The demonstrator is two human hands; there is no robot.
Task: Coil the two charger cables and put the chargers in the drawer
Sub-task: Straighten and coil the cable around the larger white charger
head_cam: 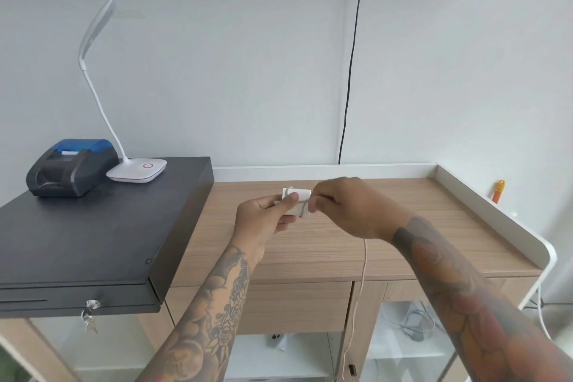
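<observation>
A white charger block (298, 202) is held above the wooden desk (403, 226). My left hand (266, 215) grips the block with the thumb across its face. My right hand (344, 205) pinches the thin white cable (359, 288) right at the block, where a turn of cable lies across it. The rest of the cable hangs down from under my right wrist, past the desk's front edge, to a dark plug near the floor. A closed wooden drawer (297, 307) sits under the desktop below my hands. Only one charger is in view.
A black cash drawer (93, 236) with keys in its lock sits on the left, carrying a receipt printer (69, 167) and a white desk lamp (136, 169). A black wall cable (350, 71) drops behind the desk. More cables lie on the lower right shelf (412, 326).
</observation>
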